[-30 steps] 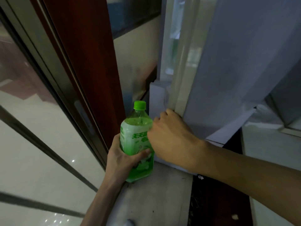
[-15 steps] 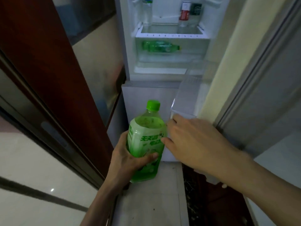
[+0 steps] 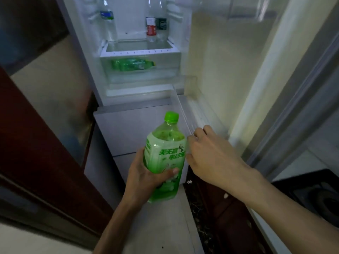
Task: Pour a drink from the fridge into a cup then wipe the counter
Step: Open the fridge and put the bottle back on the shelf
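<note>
- The left hand (image 3: 145, 177) is wrapped round the lower body of the green bottle (image 3: 165, 160), held upright in front of the open fridge (image 3: 139, 50), cap on.
- The right hand (image 3: 211, 158) is empty, fingers loosely curled, just beside the bottle and near the door's lower edge.
- Nearly full, so probably heavy; the thin plastic may flex and feel slick if cold. Gripping at the labelled waist suits it.
- No cup is in view; the shelved bottles are blurred.
</note>
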{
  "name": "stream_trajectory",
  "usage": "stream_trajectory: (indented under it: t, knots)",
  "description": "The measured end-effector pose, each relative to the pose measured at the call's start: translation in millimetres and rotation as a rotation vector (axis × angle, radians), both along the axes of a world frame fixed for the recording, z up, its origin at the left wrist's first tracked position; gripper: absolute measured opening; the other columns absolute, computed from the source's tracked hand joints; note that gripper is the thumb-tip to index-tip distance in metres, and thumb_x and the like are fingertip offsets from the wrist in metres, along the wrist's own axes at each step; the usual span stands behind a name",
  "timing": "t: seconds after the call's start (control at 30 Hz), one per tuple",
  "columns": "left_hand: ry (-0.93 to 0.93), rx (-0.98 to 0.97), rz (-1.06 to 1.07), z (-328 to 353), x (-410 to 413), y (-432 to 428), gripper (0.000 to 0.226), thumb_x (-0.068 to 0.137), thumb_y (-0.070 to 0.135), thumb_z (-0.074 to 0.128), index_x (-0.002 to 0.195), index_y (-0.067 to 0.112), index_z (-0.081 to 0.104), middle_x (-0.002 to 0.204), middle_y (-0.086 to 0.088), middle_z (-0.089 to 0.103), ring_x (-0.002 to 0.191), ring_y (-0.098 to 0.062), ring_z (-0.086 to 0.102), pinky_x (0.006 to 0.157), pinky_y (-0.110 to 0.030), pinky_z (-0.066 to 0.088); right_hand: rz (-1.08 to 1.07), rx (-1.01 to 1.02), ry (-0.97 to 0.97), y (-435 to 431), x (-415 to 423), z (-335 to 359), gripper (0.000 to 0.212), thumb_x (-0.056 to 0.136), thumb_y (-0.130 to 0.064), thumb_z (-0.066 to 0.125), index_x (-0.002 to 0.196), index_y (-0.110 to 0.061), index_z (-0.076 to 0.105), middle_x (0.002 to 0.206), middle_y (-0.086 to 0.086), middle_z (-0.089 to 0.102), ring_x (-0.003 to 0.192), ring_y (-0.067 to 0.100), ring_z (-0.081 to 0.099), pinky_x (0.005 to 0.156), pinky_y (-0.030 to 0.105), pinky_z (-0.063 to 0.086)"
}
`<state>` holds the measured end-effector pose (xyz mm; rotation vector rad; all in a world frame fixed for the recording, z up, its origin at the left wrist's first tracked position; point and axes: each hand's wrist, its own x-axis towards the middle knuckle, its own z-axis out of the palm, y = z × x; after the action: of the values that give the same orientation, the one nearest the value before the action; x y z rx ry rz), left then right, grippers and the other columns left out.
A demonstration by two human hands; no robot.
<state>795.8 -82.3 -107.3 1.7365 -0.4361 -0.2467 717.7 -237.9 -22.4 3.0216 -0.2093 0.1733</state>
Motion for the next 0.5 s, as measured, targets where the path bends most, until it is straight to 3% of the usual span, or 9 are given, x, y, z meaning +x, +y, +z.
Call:
stream_trajectory:
  t: [0.17,0.33,0.5]
  knots:
    - [0.003,-0.014,-0.082,3,-8,-21,0.067,0.055,0.016,0.093,0.113,0.018,0.059,0.1,0.004,0.073,0.089,-0.008,0.071,0.069,-0.02,0.057,-0.074,-0.008,-0.008,-13,-15,5,0.025,0.092,-0.026,0.048,0.112,-0.01,0.052,0.116,0.008,0.044,0.108,0.027,0.042,0.062,0.035,0.032]
    - [0.006,-0.017,-0.119,6,-15,-39,0.065,0.055,0.014,0.093,0.11,0.018,0.058,0.098,0.003,0.073,0.085,-0.004,0.07,0.063,-0.015,0.054,-0.111,0.025,-0.049,-26,-32,7,0.027,0.092,-0.027,0.046,0.116,-0.014,0.05,0.12,0.005,0.046,0.109,0.026,0.045,0.064,0.033,0.037]
    - [0.027,-0.01,-0.139,4,-20,-55,0.068,0.053,0.015,0.093,0.111,0.017,0.057,0.099,0.002,0.073,0.087,-0.01,0.071,0.066,-0.024,0.057,-0.111,0.026,-0.068,-36,-44,6,0.026,0.093,-0.026,0.045,0.115,-0.013,0.049,0.119,0.006,0.048,0.113,0.023,0.041,0.067,0.03,0.029]
